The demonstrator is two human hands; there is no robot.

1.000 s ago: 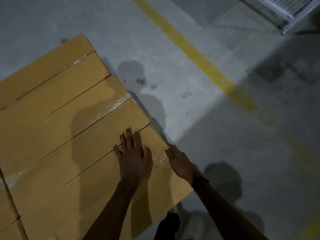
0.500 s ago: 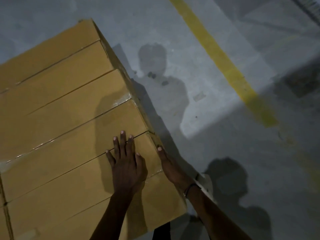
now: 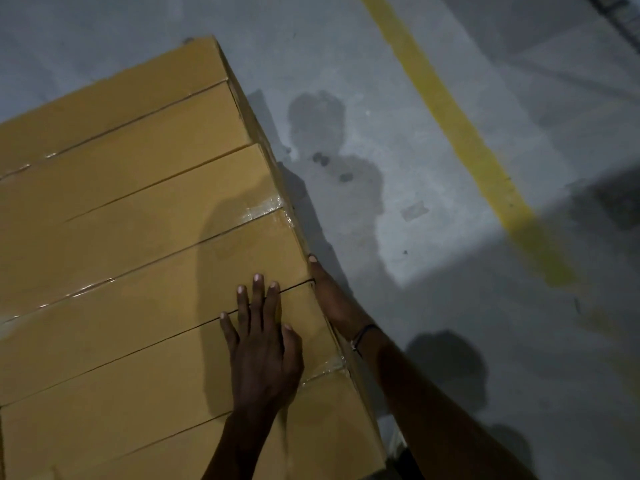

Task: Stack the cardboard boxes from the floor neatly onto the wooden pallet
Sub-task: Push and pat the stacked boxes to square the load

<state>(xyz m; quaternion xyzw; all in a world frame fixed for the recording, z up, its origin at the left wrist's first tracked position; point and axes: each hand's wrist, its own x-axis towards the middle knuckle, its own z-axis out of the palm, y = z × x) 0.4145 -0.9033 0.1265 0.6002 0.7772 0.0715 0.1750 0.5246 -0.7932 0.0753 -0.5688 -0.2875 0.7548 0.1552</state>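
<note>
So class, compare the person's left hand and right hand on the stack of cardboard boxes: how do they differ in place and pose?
The left hand lies flat on the top of the cardboard boxes, fingers spread across a seam; the right hand presses against the stack's side face, at its edge. The left hand's back shows fully; the right hand is seen edge-on, a wristband at its wrist. Both touch the boxes with straight fingers, gripping nothing.

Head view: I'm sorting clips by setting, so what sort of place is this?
Probably a warehouse or loading area: a bare concrete floor with a painted yellow line, and taped cardboard boxes packed side by side under the hands.
</note>
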